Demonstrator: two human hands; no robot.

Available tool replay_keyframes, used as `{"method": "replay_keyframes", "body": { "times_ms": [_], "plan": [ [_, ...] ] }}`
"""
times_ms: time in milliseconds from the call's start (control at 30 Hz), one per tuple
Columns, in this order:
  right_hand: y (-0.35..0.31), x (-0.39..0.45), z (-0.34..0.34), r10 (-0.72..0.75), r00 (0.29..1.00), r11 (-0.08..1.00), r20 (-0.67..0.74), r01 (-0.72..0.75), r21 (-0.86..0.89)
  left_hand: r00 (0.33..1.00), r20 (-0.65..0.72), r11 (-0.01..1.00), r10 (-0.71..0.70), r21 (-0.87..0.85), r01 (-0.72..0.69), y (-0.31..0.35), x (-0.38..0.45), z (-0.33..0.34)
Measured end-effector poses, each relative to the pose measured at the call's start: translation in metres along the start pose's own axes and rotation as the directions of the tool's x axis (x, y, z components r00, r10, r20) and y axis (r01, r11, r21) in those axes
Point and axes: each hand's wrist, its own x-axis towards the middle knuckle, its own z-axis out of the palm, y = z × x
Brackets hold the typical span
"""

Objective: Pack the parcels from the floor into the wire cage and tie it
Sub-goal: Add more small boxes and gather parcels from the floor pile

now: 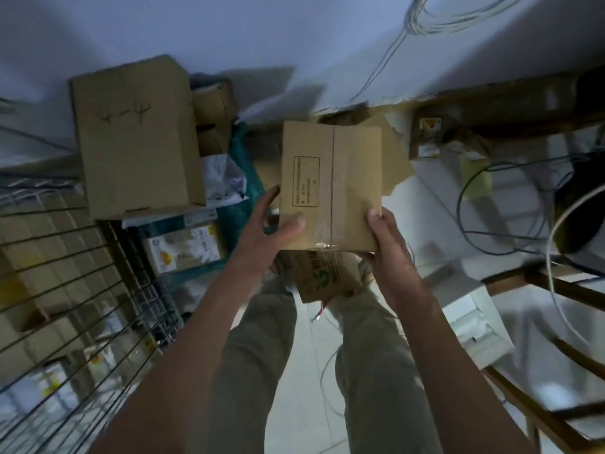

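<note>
Left hand point(278, 224): grips the cardboard parcel point(330, 188) by its left edge
Right hand point(384, 237): grips its right edge
Wire cage point(75, 290): left of both hands

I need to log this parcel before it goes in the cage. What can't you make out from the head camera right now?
- Printed label on the held parcel: too small and blurred to read.
- Parcel's underside: hidden by the box itself, left hand and right hand.
- Wire cage: cut off by the left edge, contents motion-blurred.
</note>
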Motion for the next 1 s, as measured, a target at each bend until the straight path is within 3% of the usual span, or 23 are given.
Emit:
{"method": "replay_keyframes", "body": {
  "times_ms": [200, 433, 600, 733, 833, 1000],
  "plan": [
    [-0.016, -0.106, 0.03, -0.102, 0.989, 0.99, -0.109, 0.09, -0.109, 0.999, 0.038, 1.0, -0.03, -0.009, 0.03, 0.01, -0.087, -0.026],
    [-0.036, -0.236, 0.065, -0.105, 0.994, 0.949, 0.042, 0.113, -0.294, 0.977, -0.213, 0.988, 0.014, -0.145, -0.046, 0.025, -0.242, -0.036],
    [-0.026, -0.371, 0.093, -0.03, 0.974, 0.942, 0.226, 0.103, -0.319, 0.948, -0.316, 0.979, 0.041, -0.177, -0.101, 0.0, -0.407, -0.056],
    [-0.006, -0.473, 0.109, 0.002, 0.965, 0.927, 0.262, 0.096, -0.362, 0.931, -0.362, 0.974, 0.049, -0.188, -0.125, -0.038, -0.52, -0.074],
    [0.02, -0.527, 0.132, 0.052, 0.941, 0.898, 0.334, 0.102, -0.428, 0.894, -0.445, 0.947, 0.051, -0.262, -0.184, -0.076, -0.6, -0.083],
    [0.083, -0.572, 0.171, 0.129, 0.928, 0.905, 0.349, 0.034, -0.424, 0.881, -0.471, 0.934, 0.039, -0.297, -0.2, -0.144, -0.674, -0.11]
  ]
}}
